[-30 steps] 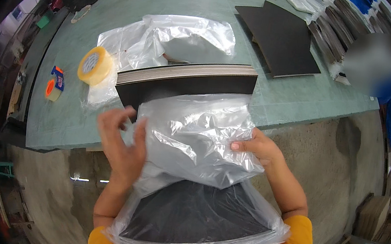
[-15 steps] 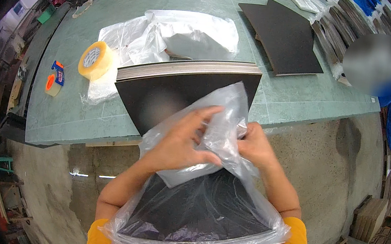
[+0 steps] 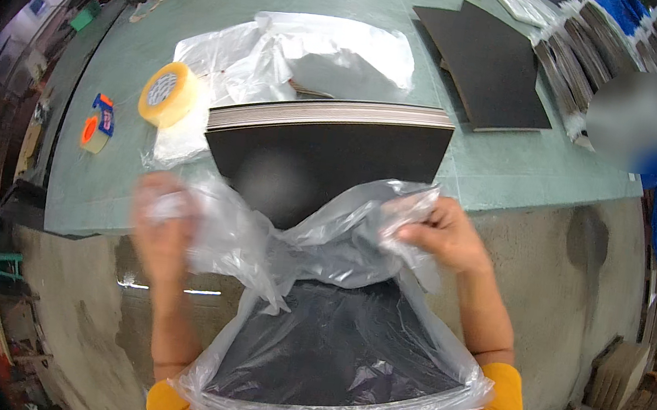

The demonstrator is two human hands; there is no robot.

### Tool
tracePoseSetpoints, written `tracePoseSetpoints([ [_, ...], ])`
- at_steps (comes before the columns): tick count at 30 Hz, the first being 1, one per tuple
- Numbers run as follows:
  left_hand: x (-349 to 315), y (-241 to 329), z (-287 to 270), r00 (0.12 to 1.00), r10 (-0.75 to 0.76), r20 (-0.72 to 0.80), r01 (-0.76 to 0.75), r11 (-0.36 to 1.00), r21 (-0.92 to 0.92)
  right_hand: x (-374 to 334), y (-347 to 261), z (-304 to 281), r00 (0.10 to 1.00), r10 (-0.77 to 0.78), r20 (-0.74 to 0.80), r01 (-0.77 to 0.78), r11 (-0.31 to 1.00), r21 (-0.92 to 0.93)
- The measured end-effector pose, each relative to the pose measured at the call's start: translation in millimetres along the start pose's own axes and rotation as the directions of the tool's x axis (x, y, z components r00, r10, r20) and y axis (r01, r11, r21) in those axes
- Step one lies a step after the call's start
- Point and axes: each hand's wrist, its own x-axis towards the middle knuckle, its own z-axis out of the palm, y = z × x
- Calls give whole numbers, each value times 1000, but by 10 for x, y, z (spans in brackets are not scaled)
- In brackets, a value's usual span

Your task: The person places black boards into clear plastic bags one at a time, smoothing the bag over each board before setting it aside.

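Close to my body, a clear plastic bag covers a stack of black boards, with its loose mouth spread between my hands. My left hand, smeared by motion, is at the bag's left corner, over the table edge. Thumb and fingers of my right hand pinch the bag's right corner. Just beyond the bag, another stack of black boards stands at the table's near edge, its pale layered edges facing up. The lower part of that stack is hidden behind the plastic.
The green table holds crumpled clear plastic bags, a roll of yellowish tape and a small tape dispenser. Black boards lie at the right, beside wrapped bundles. Cardboard pieces stand on the floor at right.
My left hand has moved left and pulled the bag's mouth wide. My right hand has shifted slightly right and up with its corner. The plastic is now stretched sideways.
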Motion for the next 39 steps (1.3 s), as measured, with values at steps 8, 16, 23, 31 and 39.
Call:
tracePoseSetpoints([
  [8,17,169,821,707,127,696,-187,982,10,-4,33,403,999,40,22,-38,995,-91],
  [16,12,149,786,769,5,640,-128,981,146,-37,-89,223,985,68,-158,-120,931,-344],
  [23,-104,118,828,521,135,843,-164,985,-56,125,6,515,995,-43,-87,81,857,510],
  [31,48,-1439,-1488,883,-404,-237,465,821,333,-241,202,-357,957,-144,-251,269,765,586],
  [39,-72,-237,-88,970,26,244,16,986,-168,117,126,393,982,-37,187,-42,915,400],
])
